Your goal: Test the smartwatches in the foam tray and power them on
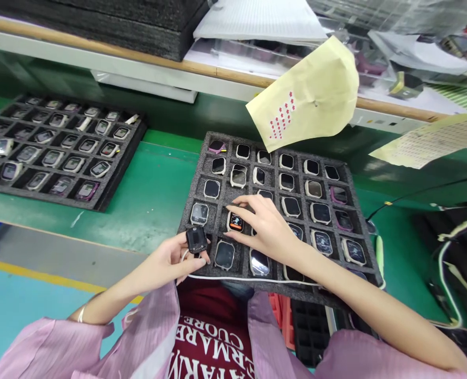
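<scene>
A dark foam tray (202,173) with many square pockets lies in front of me, and most pockets hold a smartwatch body. My left hand (170,259) pinches a small black module (196,240) with a white cable at the tray's near left corner. My right hand (265,225) rests over the tray's middle. Its fingertips hold a watch body with a lit orange screen (235,221) in its pocket. Dark-screened watch bodies (224,254) fill the pockets around both hands.
A second foam tray (111,189) of watch bodies sits at the left on the green mat. A yellow paper sheet with red stickers (308,95) hangs over the far edge of my tray. Cables (450,295) and clutter crowd the right side; a shelf (139,55) runs behind.
</scene>
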